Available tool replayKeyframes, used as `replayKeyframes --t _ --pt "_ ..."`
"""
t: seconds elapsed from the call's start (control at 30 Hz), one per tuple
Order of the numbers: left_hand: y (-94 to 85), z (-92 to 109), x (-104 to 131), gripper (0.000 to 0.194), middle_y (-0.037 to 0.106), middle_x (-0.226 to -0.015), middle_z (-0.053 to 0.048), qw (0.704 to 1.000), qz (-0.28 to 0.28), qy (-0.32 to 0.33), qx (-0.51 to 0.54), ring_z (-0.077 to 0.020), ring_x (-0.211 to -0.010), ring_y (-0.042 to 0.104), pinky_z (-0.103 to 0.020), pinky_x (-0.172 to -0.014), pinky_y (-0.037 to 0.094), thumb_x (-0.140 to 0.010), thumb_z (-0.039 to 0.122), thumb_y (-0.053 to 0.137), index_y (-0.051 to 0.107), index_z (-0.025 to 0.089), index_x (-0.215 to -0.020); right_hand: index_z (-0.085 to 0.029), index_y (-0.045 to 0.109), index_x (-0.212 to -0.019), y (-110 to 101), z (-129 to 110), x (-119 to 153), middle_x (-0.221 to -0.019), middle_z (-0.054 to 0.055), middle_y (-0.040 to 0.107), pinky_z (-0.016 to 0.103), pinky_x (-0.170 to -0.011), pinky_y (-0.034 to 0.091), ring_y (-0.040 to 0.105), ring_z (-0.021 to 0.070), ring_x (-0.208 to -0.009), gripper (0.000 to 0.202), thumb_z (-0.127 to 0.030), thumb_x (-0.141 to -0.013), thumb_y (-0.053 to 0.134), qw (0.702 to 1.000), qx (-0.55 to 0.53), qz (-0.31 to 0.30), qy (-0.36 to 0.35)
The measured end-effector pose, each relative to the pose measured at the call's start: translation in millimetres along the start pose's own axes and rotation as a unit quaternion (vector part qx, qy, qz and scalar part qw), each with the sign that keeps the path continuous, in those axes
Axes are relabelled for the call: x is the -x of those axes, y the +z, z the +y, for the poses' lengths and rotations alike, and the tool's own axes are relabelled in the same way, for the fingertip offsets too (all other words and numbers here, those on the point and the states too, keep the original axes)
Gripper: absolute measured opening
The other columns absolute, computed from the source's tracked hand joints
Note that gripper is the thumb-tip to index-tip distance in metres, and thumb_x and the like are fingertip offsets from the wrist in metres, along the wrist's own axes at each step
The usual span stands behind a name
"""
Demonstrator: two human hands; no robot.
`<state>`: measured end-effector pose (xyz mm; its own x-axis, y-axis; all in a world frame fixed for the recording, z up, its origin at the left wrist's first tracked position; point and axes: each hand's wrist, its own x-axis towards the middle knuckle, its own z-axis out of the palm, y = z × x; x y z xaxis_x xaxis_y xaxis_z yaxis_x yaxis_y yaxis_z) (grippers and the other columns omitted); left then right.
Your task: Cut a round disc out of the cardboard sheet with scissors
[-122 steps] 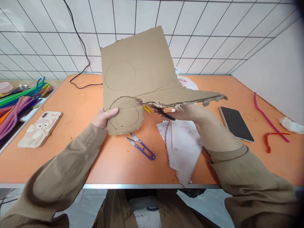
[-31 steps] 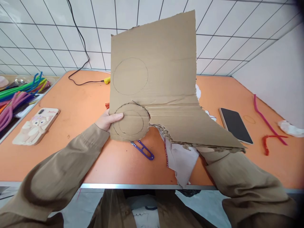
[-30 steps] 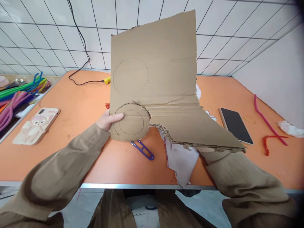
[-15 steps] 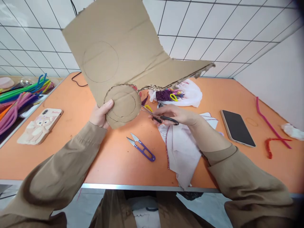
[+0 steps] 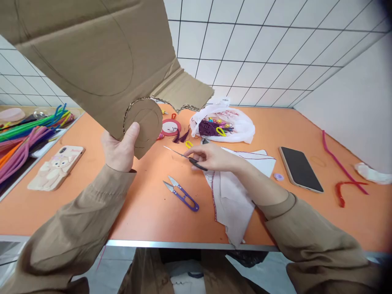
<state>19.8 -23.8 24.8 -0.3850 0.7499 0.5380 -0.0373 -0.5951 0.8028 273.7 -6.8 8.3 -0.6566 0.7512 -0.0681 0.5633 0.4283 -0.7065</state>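
The left hand (image 5: 121, 147) held the cardboard sheet (image 5: 88, 61) near its lower corner, thumb on the front, the fingers behind it hidden; the sheet was raised and tilted above the left part of the orange table (image 5: 141, 220), its top running out of view; its right edge was ragged, and a rough cut curved round the upper left of a disc shape (image 5: 148, 118) beside the thumb; the right hand (image 5: 214, 157) had its fingers closed round the black-handled scissors (image 5: 197, 164); the blades pointed left toward the sheet, apart from its edge, with a strip of table showing between. Below that strip lay the purple snips (image 5: 183, 195), well inside the silvery front edge (image 5: 153, 243); the white cloth (image 5: 234, 196) spread under the right forearm, its lowest point reaching that front edge; the plastic bag (image 5: 240, 126) sat behind the right hand, near the tiled wall (image 5: 245, 41); the dark phone (image 5: 301, 168) lay farther right, well apart from the scissors.
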Motion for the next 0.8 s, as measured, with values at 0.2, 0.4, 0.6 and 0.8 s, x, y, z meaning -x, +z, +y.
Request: replayKeyframes --t 0.2,0.4,0.6,0.8 --pt "6.7 7.4 -5.2 0.033 0.075 -0.107 -0.004 0.996 -0.038 -0.059 0.057 -0.0298 -0.122 0.059 -0.040 -0.103 0.049 -0.069 0.033 0.080 0.073 0.022 -0.100 -0.016 0.062 -0.104 13.5 -10.6 -3.6 -0.069 0.000 0.061 0.026 -0.057 0.033 0.051 0.0141 -0.062 0.031 -0.023 -0.075 0.070 0.992 0.126 0.006 0.021" --pt "15.1 10.7 -23.1 0.023 0.071 -0.121 0.002 0.967 -0.050 -0.163 0.188 -0.0244 -0.137 0.045 -0.035 -0.107 0.049 -0.073 0.030 0.074 0.070 0.025 -0.095 -0.017 0.059 -0.111 9.3 10.5 -8.1 -0.082 0.001 0.061 0.028 -0.067 0.045 0.058 0.0140 -0.072 0.040 -0.034 -0.076 0.068 0.987 -0.159 0.011 -0.011" --pt "12.1 -6.6 -23.1 0.047 0.067 -0.129 -0.002 0.962 -0.047 -0.202 0.176 -0.0271 -0.143 0.036 -0.040 -0.109 0.047 -0.070 0.035 0.078 0.065 0.025 -0.114 -0.016 0.056 -0.118 10.0 11.3 -10.0 -0.091 0.007 0.063 0.026 -0.060 0.048 0.064 0.0172 -0.081 0.056 -0.055 -0.080 0.066 0.926 -0.362 0.086 -0.061" --pt "11.3 -9.2 -9.2 0.037 0.065 -0.133 -0.003 0.944 -0.052 -0.238 0.222 -0.0247 -0.143 0.036 -0.036 -0.111 0.045 -0.079 0.026 0.072 0.064 0.023 -0.115 -0.014 0.060 -0.117 8.8 17.6 -7.5 -0.087 0.005 0.064 0.031 -0.070 0.053 0.063 0.0143 -0.075 0.057 -0.054 -0.077 0.072 0.934 -0.340 0.030 -0.105"
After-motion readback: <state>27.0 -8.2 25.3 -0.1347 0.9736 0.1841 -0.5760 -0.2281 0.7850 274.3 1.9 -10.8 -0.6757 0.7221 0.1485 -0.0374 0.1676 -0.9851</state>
